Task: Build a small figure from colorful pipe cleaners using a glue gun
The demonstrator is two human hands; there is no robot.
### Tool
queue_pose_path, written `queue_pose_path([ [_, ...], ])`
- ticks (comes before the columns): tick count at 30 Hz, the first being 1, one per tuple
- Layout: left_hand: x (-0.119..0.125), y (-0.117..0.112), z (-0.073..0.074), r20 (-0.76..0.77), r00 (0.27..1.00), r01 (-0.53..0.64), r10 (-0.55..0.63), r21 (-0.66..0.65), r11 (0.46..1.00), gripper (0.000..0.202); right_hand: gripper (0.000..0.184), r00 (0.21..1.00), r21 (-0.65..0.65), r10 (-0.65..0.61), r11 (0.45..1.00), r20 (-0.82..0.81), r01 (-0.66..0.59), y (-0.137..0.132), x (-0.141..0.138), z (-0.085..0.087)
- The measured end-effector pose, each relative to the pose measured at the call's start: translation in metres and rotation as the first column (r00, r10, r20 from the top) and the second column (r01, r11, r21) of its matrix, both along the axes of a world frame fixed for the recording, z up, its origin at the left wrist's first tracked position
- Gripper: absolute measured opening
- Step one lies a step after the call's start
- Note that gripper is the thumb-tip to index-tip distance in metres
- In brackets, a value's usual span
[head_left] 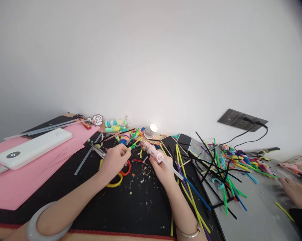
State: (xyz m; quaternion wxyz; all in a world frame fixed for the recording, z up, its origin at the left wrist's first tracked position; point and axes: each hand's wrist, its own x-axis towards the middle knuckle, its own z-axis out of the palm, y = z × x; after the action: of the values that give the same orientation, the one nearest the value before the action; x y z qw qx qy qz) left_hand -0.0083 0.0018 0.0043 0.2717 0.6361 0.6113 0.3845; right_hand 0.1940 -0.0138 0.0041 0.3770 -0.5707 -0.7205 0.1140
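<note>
My left hand (116,160) pinches a small green pipe cleaner piece (134,146) with thin ends sticking up and to the right. My right hand (163,169) is wrapped round a pink hot glue gun (154,152), its nozzle pointing at the green piece. A clear glue stick (174,170) juts from the gun's rear. Beneath my left hand lie scissors (116,182) with yellow and red handles, partly covered by the hand. A rubber band (146,169) and small scraps are on the black mat (138,211) between my hands.
Pink paper sheets (63,164) and a white power bank (35,147) lie left. Phones (174,147), a lit white lamp (151,130) and tangled pipe cleaners (218,177) sit behind and right. Cables run from a wall socket (241,119). Another person's hand (295,192) rests far right.
</note>
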Motion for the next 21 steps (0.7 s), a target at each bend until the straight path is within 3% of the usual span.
queue_pose_path([
  [4, 0.001, -0.002, 0.002, 0.160, 0.980, 0.116, -0.116, 0.010, 0.993, 0.029, 0.021, 0.987, -0.075, -0.160, 0.984, 0.032, 0.162, 0.001, 0.002, 0.006],
  [6, 0.001, -0.003, 0.004, 0.283, 0.930, 0.250, -0.236, -0.013, 0.968, 0.029, 0.028, 0.976, -0.082, -0.218, 0.972, 0.026, 0.219, 0.002, 0.004, 0.008],
  [8, 0.001, -0.004, 0.006, 0.402, 0.839, 0.417, -0.366, -0.043, 0.908, 0.030, 0.035, 0.967, -0.069, -0.255, 0.965, 0.004, 0.254, 0.003, 0.006, 0.008],
  [12, -0.002, -0.003, 0.007, 0.596, 0.617, 0.703, -0.514, -0.123, 0.700, 0.029, 0.041, 0.951, -0.050, -0.307, 0.951, -0.038, 0.305, 0.004, 0.011, 0.009],
  [15, -0.006, -0.003, 0.006, 0.695, 0.462, 0.858, -0.551, -0.195, 0.474, 0.027, 0.040, 0.936, -0.056, -0.351, 0.936, -0.037, 0.349, 0.005, 0.014, 0.011],
  [18, -0.010, -0.004, 0.003, 0.763, 0.337, 0.939, -0.551, -0.231, 0.254, 0.026, 0.039, 0.932, -0.059, -0.362, 0.931, -0.009, 0.361, 0.007, 0.017, 0.010],
  [19, -0.011, -0.004, 0.002, 0.778, 0.313, 0.949, -0.544, -0.234, 0.211, 0.026, 0.039, 0.935, -0.058, -0.353, 0.934, 0.011, 0.353, 0.009, 0.018, 0.009],
  [21, -0.012, -0.003, 0.001, 0.797, 0.293, 0.956, -0.528, -0.228, 0.185, 0.024, 0.040, 0.946, -0.069, -0.317, 0.944, 0.070, 0.322, 0.011, 0.020, 0.003],
])
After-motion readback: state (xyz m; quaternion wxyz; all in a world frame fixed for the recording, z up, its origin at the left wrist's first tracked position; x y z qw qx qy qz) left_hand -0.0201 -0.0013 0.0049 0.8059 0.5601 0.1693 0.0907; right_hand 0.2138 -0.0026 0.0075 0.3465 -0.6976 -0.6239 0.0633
